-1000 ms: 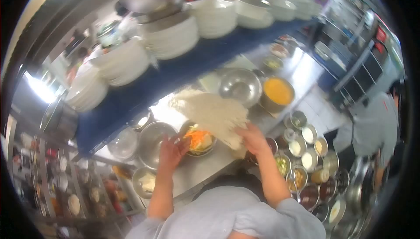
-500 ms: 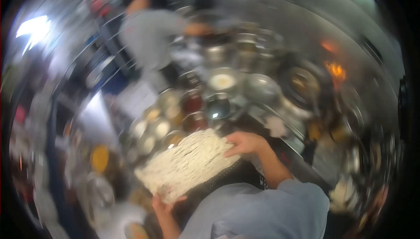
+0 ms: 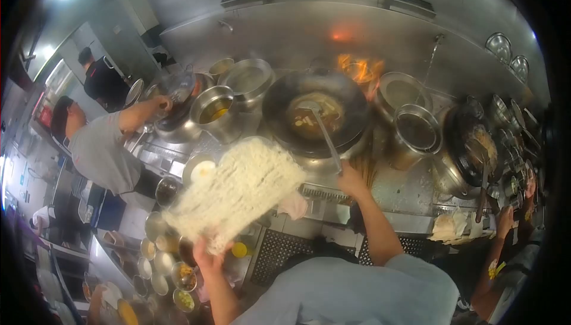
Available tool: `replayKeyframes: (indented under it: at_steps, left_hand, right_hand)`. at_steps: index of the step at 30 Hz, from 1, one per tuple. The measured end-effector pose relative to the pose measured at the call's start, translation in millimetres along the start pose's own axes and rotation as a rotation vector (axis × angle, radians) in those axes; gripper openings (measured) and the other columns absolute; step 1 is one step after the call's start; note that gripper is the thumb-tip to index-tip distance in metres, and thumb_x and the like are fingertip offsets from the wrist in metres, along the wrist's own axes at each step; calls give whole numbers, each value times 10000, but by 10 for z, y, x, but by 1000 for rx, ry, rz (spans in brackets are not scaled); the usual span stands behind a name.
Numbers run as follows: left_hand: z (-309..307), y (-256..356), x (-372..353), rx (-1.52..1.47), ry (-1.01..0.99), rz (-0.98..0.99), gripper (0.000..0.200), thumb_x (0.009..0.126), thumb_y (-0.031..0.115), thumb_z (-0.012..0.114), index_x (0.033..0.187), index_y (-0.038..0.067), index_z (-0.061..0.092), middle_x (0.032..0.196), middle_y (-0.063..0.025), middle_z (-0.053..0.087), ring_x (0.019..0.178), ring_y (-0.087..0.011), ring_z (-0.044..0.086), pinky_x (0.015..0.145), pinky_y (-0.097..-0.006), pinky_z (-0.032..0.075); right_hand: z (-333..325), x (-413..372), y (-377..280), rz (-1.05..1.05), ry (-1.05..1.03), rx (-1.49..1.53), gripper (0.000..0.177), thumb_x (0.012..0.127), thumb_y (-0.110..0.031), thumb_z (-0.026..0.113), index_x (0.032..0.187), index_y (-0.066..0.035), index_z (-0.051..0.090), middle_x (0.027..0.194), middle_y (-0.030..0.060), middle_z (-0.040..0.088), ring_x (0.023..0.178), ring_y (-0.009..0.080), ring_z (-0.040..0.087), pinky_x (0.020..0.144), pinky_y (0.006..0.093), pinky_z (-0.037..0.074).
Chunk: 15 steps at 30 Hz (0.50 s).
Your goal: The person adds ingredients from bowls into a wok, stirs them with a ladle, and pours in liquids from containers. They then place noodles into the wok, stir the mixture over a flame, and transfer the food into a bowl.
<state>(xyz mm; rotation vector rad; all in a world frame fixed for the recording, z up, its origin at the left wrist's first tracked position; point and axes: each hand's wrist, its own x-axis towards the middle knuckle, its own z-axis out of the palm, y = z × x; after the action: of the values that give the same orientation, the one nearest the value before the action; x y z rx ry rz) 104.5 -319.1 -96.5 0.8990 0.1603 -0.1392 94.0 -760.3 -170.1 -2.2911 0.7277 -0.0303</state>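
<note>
My left hand (image 3: 209, 259) grips the lower edge of a big, pale rectangular slab of noodle-like strands (image 3: 238, 188), which is tilted and slightly blurred. My right hand (image 3: 352, 182) is closed around the end of a metal ladle's handle (image 3: 329, 140). The ladle's bowl rests inside a large dark wok (image 3: 276, 114), in brownish liquid with pale pieces (image 3: 312, 126). The slab's upper right corner is just in front of the wok's near side.
Flames (image 3: 360, 70) rise behind the wok. Metal pots stand on both sides, one holding yellowish liquid (image 3: 215, 111). At left a co-worker in a grey shirt (image 3: 107, 152) works at another wok. Several ingredient bowls (image 3: 184, 277) sit lower left. Another person's arm (image 3: 496, 259) is at right.
My view has swung round to the stove and wok. My right hand has let go of the slab and now holds the ladle; my left hand still holds the slab.
</note>
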Motion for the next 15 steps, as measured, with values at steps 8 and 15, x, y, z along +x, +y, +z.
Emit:
replayKeyframes:
  at_steps: [8, 15]
  left_hand:
    - [917, 103, 1252, 56, -179, 41, 546, 885, 212, 598, 1363, 35, 405, 1295, -186, 512, 1208, -370, 491, 897, -632, 482]
    - [1815, 39, 1994, -5, -455, 40, 532, 933, 162, 530, 1411, 47, 327, 1350, -182, 471, 1212, -365, 501, 927, -588, 495]
  right_hand:
    - [-780, -228, -47, 168, 18, 516, 445, 860, -183, 584, 1261, -17, 484, 741, 112, 606, 562, 183, 580, 491, 330, 446]
    - [-440, -214, -218, 337, -246, 1223, 318, 861, -111, 560, 1172, -58, 522, 646, 3, 478, 478, 109, 466, 429, 266, 407]
